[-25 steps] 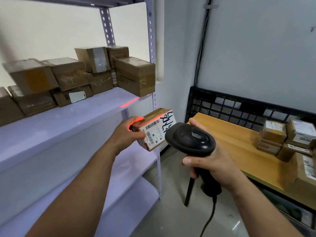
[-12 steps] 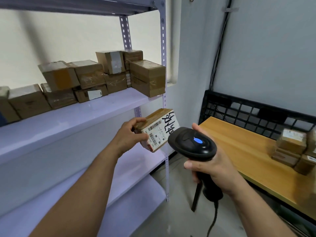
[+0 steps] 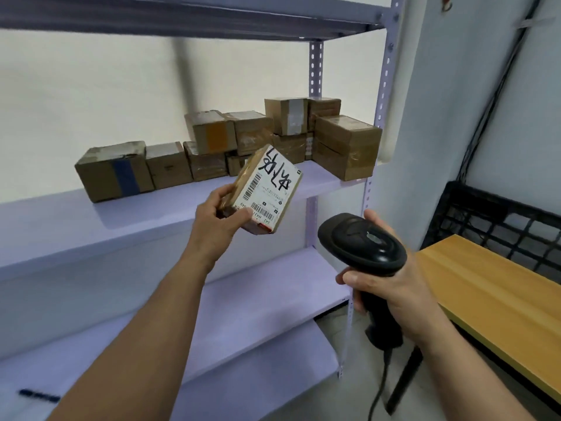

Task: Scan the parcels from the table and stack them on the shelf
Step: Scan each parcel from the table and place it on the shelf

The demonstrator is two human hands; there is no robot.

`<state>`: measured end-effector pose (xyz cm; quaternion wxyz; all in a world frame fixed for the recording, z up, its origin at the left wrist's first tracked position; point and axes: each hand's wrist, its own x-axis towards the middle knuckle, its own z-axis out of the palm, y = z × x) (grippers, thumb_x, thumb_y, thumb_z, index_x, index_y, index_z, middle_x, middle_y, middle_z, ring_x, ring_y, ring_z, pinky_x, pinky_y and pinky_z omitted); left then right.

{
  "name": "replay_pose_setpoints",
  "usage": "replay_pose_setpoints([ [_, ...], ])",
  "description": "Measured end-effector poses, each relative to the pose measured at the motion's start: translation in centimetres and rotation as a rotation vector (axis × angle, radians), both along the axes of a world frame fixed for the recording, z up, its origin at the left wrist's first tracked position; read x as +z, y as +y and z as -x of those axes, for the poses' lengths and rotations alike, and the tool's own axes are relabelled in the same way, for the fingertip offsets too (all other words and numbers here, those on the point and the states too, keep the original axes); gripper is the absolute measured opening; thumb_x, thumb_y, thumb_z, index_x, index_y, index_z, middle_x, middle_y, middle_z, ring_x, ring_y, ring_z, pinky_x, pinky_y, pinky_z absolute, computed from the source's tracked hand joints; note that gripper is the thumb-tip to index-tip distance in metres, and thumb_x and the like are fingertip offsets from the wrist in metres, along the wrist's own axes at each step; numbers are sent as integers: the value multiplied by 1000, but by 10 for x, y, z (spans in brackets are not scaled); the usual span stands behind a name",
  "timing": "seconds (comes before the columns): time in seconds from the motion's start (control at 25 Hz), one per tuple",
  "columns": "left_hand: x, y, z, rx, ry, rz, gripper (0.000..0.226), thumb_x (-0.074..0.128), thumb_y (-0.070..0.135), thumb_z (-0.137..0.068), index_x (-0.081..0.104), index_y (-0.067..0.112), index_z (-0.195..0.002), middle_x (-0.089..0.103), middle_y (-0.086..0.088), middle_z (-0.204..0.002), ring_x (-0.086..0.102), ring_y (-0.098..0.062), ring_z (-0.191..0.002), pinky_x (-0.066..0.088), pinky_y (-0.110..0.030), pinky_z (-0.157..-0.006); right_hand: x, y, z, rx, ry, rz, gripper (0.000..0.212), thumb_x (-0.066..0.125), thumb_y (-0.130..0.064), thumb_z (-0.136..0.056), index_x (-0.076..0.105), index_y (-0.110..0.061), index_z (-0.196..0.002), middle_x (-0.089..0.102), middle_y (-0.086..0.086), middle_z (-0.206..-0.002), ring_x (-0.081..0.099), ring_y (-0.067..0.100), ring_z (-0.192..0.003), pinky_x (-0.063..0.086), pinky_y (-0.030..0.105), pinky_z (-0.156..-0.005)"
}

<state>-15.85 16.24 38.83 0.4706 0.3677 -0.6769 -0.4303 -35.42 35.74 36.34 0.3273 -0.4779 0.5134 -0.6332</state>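
Before the bare front strip of a lilac shelf (image 3: 91,226) backed by stacked brown parcels (image 3: 113,171), a parcel (image 3: 267,189) bearing a barcoded white label and illegible black scrawl is gripped at its lower corner by the left hand (image 3: 217,221), while a barcode scanner (image 3: 361,241) is clasped in the right hand (image 3: 391,284) near the wooden table (image 3: 485,284) edge.

One parcel (image 3: 267,189) is held; roughly eleven stacked parcels (image 3: 212,132) stand on the far shelf (image 3: 91,220) (the rear ones half hide each other, so that count is loose). Four shelf boards show. One scanner (image 3: 361,241), one table (image 3: 501,287) at right, one black crate (image 3: 473,205).
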Motion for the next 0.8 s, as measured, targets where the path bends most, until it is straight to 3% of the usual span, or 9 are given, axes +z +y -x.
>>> replay_pose_setpoints([
  [0.12,17,-34,-33,174,125,-20,47,66,18,-88,49,27,-131,62,4,-115,62,-12,-106,54,-31,-87,8,-38,-19,59,26,-6,94,79,-7,-61,39,-57,-130,70,21,-91,57,33,-50,50,35,-47],
  [0.24,33,-73,-57,287,186,-7,56,69,28,-82,48,27,-134,60,3,-120,61,-8,-104,53,-30,-91,17,-77,-39,98,45,-13,94,79,-8,-61,39,-56,-131,70,17,-98,58,33,-52,52,38,-50],
  [0.48,73,-166,-75,446,265,-31,55,64,46,-79,47,33,-130,48,-4,-135,54,-15,-111,44,-17,-80,29,-154,-65,106,67,-16,98,80,-7,-60,39,-52,-137,71,12,-99,59,33,-50,51,37,-49],
  [0.56,85,-190,-68,482,214,-22,55,60,48,-84,45,28,-133,47,-5,-135,51,-15,-104,38,-16,-72,32,-170,-66,103,74,-19,97,80,-7,-60,40,-54,-135,71,13,-98,59,32,-49,51,37,-49],
  [0.68,99,-222,-55,554,20,-21,60,53,51,-89,40,20,-138,48,-10,-135,46,-19,-97,35,-27,-77,32,-192,-65,85,69,-20,96,80,-7,-60,41,-55,-134,70,14,-99,59,31,-50,51,36,-50],
  [0.8,97,-248,-47,513,-181,-9,66,44,58,-90,36,15,-139,51,-13,-134,50,-28,-110,41,-34,-84,29,-206,-64,56,68,-26,95,80,-7,-60,42,-57,-132,68,17,-103,60,30,-50,52,35,-50],
])
